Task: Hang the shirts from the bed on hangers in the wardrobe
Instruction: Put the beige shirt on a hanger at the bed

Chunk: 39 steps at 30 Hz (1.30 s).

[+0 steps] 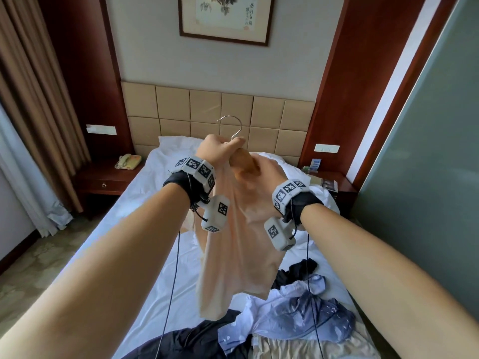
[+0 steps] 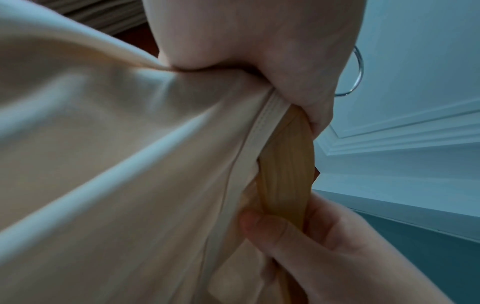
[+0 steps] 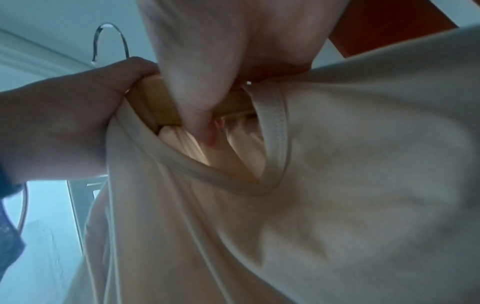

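Observation:
Both hands are raised over the bed [image 1: 145,255]. My left hand [image 1: 223,149] grips the top of a wooden hanger [image 1: 242,158] just below its metal hook [image 1: 233,125], with the collar bunched under the fingers. A pale peach shirt [image 1: 233,255] hangs down from there. My right hand [image 1: 267,172] holds the shirt's neck opening around the right arm of the hanger. In the right wrist view the thumb [image 3: 192,98] presses on the hanger [image 3: 161,102] inside the collar [image 3: 275,127]. The left wrist view shows the hanger [image 2: 285,174] entering the collar seam [image 2: 262,127].
More clothes lie heaped at the bed's near end: a blue and white shirt [image 1: 298,307], dark garments [image 1: 194,340] and a beige piece [image 1: 298,345]. A nightstand with a phone [image 1: 128,161] stands to the left and another nightstand [image 1: 329,185] to the right. A glass wall [image 1: 427,177] runs along the right.

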Each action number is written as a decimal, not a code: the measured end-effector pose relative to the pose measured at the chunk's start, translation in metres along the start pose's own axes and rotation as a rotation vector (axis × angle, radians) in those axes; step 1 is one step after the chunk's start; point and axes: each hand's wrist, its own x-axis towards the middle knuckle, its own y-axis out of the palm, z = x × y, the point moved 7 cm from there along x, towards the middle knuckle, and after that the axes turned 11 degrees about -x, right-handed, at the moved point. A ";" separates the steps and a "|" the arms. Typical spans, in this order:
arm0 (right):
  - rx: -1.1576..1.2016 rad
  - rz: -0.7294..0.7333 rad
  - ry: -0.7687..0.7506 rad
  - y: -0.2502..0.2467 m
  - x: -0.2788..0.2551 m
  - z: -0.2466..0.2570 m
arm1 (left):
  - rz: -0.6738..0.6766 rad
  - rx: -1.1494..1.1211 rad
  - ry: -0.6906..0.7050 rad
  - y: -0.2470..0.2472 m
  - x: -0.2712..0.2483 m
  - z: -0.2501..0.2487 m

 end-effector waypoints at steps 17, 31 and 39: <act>0.105 -0.299 0.323 -0.029 -0.037 -0.112 | 0.037 0.274 -0.124 0.055 -0.032 0.021; 0.253 -0.312 0.547 -0.049 -0.115 -0.202 | -0.200 0.132 -0.379 0.076 -0.097 0.054; 0.301 -0.382 0.648 -0.043 -0.167 -0.237 | -0.417 -0.426 -0.503 0.098 -0.171 0.076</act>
